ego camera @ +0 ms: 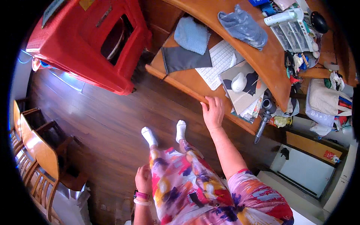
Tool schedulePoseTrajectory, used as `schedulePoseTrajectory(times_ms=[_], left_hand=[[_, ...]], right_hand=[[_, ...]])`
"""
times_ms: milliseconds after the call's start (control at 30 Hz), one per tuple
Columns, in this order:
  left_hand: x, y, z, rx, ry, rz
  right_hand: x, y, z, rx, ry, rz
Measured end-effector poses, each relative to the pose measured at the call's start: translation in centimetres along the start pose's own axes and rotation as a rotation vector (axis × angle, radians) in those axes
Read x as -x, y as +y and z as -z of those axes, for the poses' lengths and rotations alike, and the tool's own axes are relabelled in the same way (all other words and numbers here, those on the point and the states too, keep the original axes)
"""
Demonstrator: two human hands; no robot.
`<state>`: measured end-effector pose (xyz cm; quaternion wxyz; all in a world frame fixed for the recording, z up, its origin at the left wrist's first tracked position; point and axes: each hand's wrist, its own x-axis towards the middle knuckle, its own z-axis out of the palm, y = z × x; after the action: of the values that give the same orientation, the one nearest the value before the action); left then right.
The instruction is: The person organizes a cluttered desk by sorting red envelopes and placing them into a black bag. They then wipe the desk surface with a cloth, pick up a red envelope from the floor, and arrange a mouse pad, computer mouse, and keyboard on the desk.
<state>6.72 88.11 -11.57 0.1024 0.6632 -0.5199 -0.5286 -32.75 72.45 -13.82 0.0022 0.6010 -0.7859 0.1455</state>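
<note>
My right hand [214, 112] rests its fingertips at the front edge of a pulled-out wooden keyboard tray [180, 85]; it holds nothing. On the tray lie a white keyboard [216, 66], a black pouch [187, 59], a light blue cloth [192, 35], and a white mouse [239, 82] on a patterned mat [244, 97] over papers. A grey-blue cloth [243, 26] lies on the desk above. My left hand [143, 178] hangs beside my left thigh with curled fingers, a pink watch on its wrist; whether something is in it cannot be seen.
A red plastic stool [87, 47] stands at the upper left. Wooden chairs [42, 149] line the left side. A grey handheld appliance [263, 121] hangs near the tray's right corner. A clear drawer box [292, 33] and bags [323, 98] are at the right.
</note>
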Motion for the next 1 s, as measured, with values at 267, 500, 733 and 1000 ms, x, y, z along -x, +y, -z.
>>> schedulePoseTrajectory(times_ms=[267, 500, 733, 1000], left_hand=[[-0.7, 5.1, 1.6, -0.065, -0.015, -0.047], [-1.9, 9.1, 3.6, -0.207, -0.039, -0.170], [-3.6, 13.1, 4.5, -0.340, -0.069, -0.187], [-5.7, 15.6, 5.1, -0.377, -0.153, -0.263]], right_hand=[[0.5, 0.8, 0.4, -0.071, -0.029, -0.046], [-7.1, -1.4, 2.9, -0.163, -0.006, -0.038], [-20.2, -5.4, -1.9, -0.102, 0.097, 0.052], [-16.3, -2.7, 0.4, -0.629, 0.011, -0.173]])
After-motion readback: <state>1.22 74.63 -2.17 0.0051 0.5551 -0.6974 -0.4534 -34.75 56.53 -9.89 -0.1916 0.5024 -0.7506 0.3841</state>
